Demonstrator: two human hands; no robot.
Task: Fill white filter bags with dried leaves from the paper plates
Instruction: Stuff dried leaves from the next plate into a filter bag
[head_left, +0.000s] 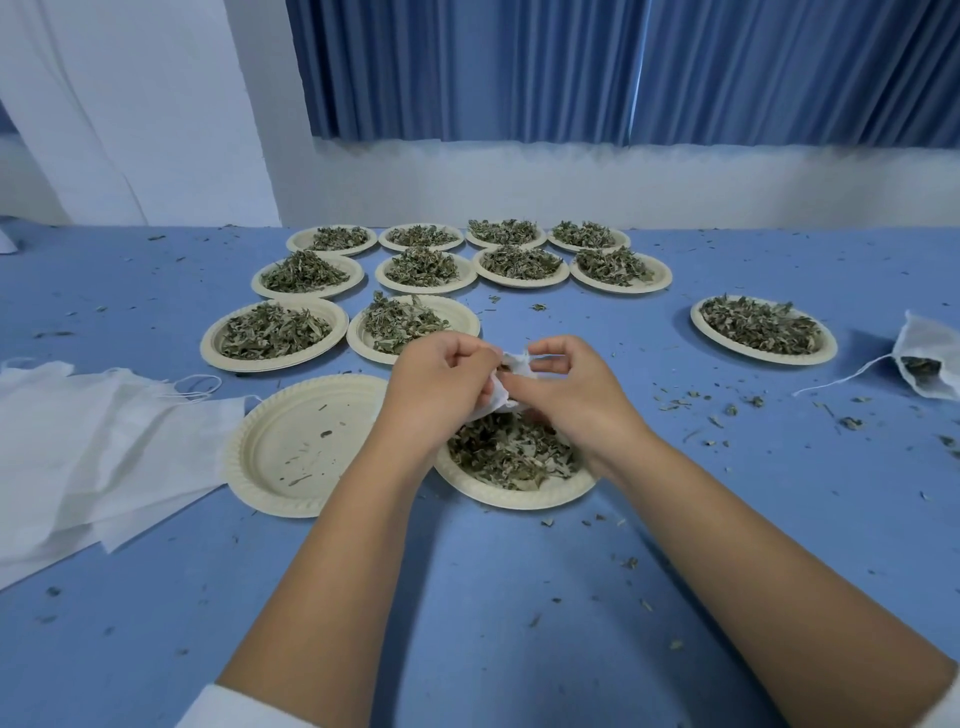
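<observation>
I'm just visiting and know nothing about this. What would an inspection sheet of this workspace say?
Surface: blue table.
Job's things: filter bag held over a plate of dried leaves; nearly empty plate to its left; eleven heaped plates beyond; stack of empty bags far left; bag with leaves inside at right edge.
Clutter: leaf crumbs scattered over the table.
Hands: left hand and right hand both pinch the filter bag.
Cables: nothing seen.
Surroundings: blue curtain, white wall.

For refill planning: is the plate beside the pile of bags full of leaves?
No, that plate holds only a few leaf crumbs.
</observation>
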